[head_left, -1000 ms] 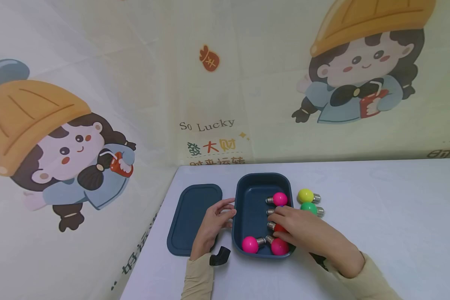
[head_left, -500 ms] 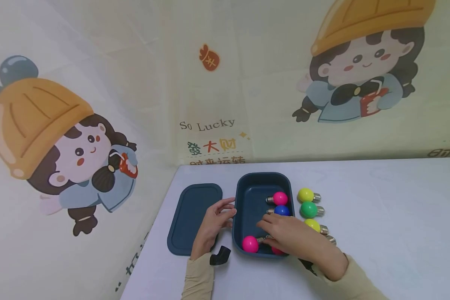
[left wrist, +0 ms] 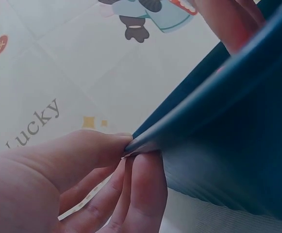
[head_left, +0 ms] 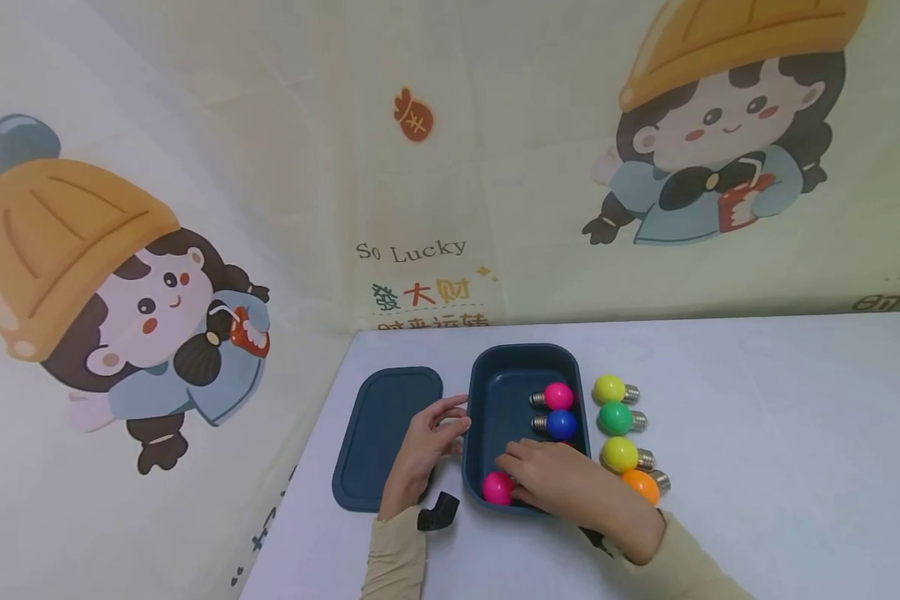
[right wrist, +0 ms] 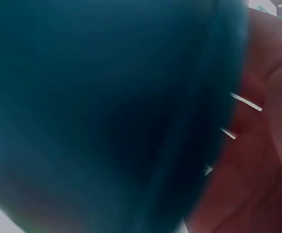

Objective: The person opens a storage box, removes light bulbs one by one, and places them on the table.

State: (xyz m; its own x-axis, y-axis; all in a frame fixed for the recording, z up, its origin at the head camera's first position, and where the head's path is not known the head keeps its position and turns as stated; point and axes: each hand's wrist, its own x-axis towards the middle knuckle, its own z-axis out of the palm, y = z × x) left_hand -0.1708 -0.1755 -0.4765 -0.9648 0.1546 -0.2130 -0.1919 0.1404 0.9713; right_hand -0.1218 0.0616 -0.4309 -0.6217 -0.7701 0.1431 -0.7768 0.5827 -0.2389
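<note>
In the head view a dark blue box (head_left: pixel 503 408) stands on the white table. My left hand (head_left: pixel 429 437) pinches its left rim between thumb and fingers, as the left wrist view shows. My right hand (head_left: pixel 551 475) reaches into the box's front part. Its curled fingers hold a pink light bulb (head_left: pixel 497 488) at the screw base, which they hide. Behind that hand lie a blue light bulb (head_left: pixel 562 425) and another pink bulb (head_left: pixel 558 397). A red sliver shows at the hand's edge. Box wall fills much of the right wrist view.
The matching dark blue lid (head_left: pixel 375 425) lies left of the box. Right of it, several bulbs form a column: yellow (head_left: pixel 610 389), green (head_left: pixel 616 418), another yellow bulb (head_left: pixel 619 454) and an orange bulb (head_left: pixel 640 487). A printed cloth hangs behind the table.
My right hand has moved left and forward inside the box, from the blue and red bulbs to the front-left pink one. The blue bulb has come into sight. My left hand stays put.
</note>
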